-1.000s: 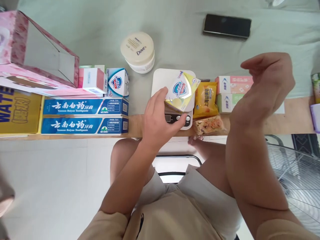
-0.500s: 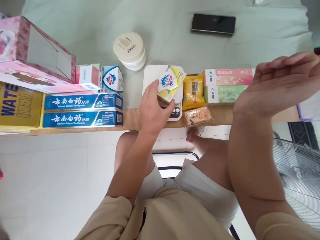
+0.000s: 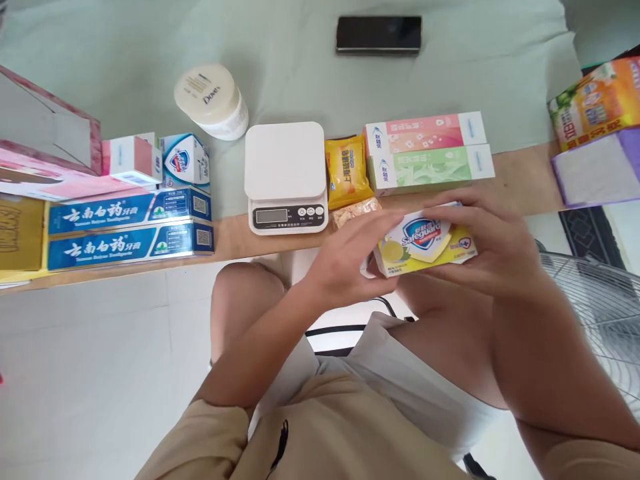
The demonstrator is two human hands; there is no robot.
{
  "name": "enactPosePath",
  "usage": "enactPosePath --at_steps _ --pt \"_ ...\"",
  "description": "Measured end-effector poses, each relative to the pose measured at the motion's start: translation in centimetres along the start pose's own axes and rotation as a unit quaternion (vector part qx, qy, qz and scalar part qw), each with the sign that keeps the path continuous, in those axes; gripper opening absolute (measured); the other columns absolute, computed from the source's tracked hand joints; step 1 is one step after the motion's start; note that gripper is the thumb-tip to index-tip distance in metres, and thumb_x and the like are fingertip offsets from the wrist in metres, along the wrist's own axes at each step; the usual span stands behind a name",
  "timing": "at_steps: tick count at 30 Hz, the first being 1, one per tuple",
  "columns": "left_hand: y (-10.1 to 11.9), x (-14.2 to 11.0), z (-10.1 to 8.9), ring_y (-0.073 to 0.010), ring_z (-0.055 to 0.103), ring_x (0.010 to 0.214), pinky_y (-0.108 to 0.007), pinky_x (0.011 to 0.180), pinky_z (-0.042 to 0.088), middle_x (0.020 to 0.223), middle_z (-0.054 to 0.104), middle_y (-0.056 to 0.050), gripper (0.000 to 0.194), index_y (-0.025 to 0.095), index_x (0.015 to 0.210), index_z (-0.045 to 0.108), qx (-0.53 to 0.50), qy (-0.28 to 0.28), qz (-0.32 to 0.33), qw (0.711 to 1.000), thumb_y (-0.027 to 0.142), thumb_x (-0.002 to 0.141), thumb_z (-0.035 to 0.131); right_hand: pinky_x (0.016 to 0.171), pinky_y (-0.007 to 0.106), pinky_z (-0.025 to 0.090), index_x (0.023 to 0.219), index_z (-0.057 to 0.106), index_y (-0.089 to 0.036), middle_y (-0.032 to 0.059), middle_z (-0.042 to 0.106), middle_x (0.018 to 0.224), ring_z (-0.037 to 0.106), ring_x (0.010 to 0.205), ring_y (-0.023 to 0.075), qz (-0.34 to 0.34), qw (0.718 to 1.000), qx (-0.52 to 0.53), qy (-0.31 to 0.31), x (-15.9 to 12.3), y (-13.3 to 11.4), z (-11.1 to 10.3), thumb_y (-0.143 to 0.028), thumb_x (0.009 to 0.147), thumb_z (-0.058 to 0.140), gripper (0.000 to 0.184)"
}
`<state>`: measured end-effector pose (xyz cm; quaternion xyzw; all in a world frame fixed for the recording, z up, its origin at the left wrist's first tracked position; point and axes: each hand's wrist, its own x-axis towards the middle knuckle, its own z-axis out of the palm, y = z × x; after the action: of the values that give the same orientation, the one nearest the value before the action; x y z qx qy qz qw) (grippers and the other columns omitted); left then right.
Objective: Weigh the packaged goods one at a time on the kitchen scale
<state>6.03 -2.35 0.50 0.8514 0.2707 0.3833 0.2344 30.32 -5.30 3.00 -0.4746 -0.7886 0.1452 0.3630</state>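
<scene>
A yellow and white Safeguard soap box (image 3: 425,239) is held in front of the table edge, its printed face turned up. Its right end is gripped by my right hand (image 3: 500,247), with fingers over the top and the thumb side below. My left hand (image 3: 345,260) closes around the left end. To the left, a white kitchen scale (image 3: 285,163) stands with a bare platform; its display looks blank. Beside the scale lies a yellow soap packet (image 3: 347,172). A clear-wrapped bar (image 3: 356,212) is partly hidden behind my left fingers.
Blue toothpaste boxes (image 3: 130,243), a blue-white Safeguard box (image 3: 185,162) and a pink carton (image 3: 50,160) stand left. A Dove jar (image 3: 213,100) and phone (image 3: 379,35) lie farther back. Pink and green boxes (image 3: 430,167) and colourful packs (image 3: 595,100) sit right; a fan (image 3: 595,313) stands below.
The yellow Safeguard box has left the scale and moved right and toward me. My right hand has come down from the right and taken hold of it too. The view has shifted right.
</scene>
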Motion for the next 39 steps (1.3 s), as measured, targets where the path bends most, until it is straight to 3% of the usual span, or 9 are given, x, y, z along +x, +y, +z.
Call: enactPosePath --at_steps 4,6,8,10,13,20,24,29,39 --pt "1.3 -0.5 2.8 -0.0222 0.076 0.106 -0.037 0.092 0.063 0.111 0.077 -0.011 0.024 0.021 0.117 0.061 0.027 0.122 0.046 0.991 0.026 0.093 0.063 0.086 0.047 0.066 0.133 0.072 -0.040 0.0078 0.075 0.122 0.076 0.106 0.0299 0.041 0.997 -0.029 0.054 -2.2 3.4 -1.6 -0.057 0.077 0.089 0.061" --pt "1.6 -0.8 3.5 -0.0162 0.071 0.077 -0.029 0.072 0.058 0.083 0.073 -0.003 0.006 0.022 0.097 0.059 -0.008 0.091 0.012 0.996 0.019 0.092 0.059 0.083 0.045 0.066 0.128 0.075 -0.034 0.0107 0.076 0.121 0.076 0.105 0.0301 0.067 0.992 -0.043 0.094 -3.0 5.2 -1.8 -0.056 0.074 0.091 0.060" --pt "1.5 -1.2 3.7 -0.0137 0.064 0.065 -0.027 0.063 0.051 0.072 0.069 0.001 0.009 0.022 0.085 0.056 -0.021 0.002 -0.058 0.998 0.015 0.092 0.056 0.084 0.046 0.066 0.123 0.078 -0.030 0.0121 0.076 0.121 0.076 0.109 0.0312 0.107 0.988 -0.035 0.102 -3.4 6.3 -1.6 -0.056 0.075 0.091 0.056" --pt "0.8 -1.5 3.5 -0.0144 0.065 0.067 -0.027 0.064 0.050 0.073 0.071 0.000 0.011 0.022 0.081 0.057 -0.004 -0.055 -0.129 0.990 0.016 0.091 0.056 0.089 0.050 0.066 0.122 0.077 -0.030 0.0113 0.074 0.126 0.074 0.116 0.0328 0.136 0.988 -0.019 0.072 -3.5 6.7 -1.2 -0.057 0.077 0.088 0.054" --pt "-0.2 -1.6 3.0 -0.0150 0.068 0.071 -0.027 0.068 0.052 0.076 0.073 -0.001 0.011 0.021 0.083 0.060 -0.005 -0.055 -0.177 0.983 0.017 0.092 0.055 0.097 0.056 0.065 0.125 0.074 -0.035 0.0079 0.071 0.133 0.071 0.124 0.0337 0.145 0.989 -0.035 0.024 -3.3 6.4 -0.7 -0.055 0.080 0.085 0.051" --pt "-0.5 -1.2 2.4 -0.0146 0.066 0.070 -0.026 0.069 0.054 0.076 0.072 -0.001 0.007 0.021 0.085 0.061 -0.040 -0.047 -0.217 0.974 0.019 0.090 0.056 0.095 0.056 0.066 0.128 0.075 -0.031 0.0133 0.062 0.157 0.075 0.122 0.0363 0.171 0.977 -0.116 0.059 -3.9 6.1 0.7 -0.060 0.084 0.080 0.053" --pt "-0.5 -1.1 2.3 -0.0125 0.062 0.064 -0.025 0.064 0.049 0.069 0.068 0.001 0.011 0.020 0.080 0.060 -0.059 -0.048 -0.233 0.970 0.018 0.090 0.056 0.092 0.053 0.069 0.134 0.071 -0.030 0.0129 0.063 0.154 0.072 0.127 0.0355 0.202 0.968 -0.125 0.084 -4.3 6.6 1.0 -0.053 0.082 0.083 0.058" --pt "-0.5 -1.1 2.1 -0.0112 0.058 0.059 -0.024 0.060 0.045 0.065 0.066 0.002 0.016 0.020 0.075 0.059 -0.072 -0.055 -0.245 0.965 0.018 0.090 0.056 0.081 0.049 0.071 0.132 0.070 -0.030 0.0092 0.069 0.121 0.076 0.097 0.0268 0.227 0.962 -0.129 0.082 -4.3 6.5 1.3 -0.043 0.078 0.085 0.058" --pt "-0.5 -0.8 2.1 -0.0112 0.056 0.058 -0.024 0.059 0.044 0.064 0.064 0.002 0.018 0.020 0.073 0.058 -0.083 -0.063 -0.256 0.961 0.018 0.090 0.056 0.079 0.044 0.073 0.132 0.069 -0.031 0.0071 0.068 0.113 0.074 0.096 0.0244 0.205 0.972 -0.088 0.074 -3.5 5.7 2.6 -0.034 0.077 0.083 0.056"
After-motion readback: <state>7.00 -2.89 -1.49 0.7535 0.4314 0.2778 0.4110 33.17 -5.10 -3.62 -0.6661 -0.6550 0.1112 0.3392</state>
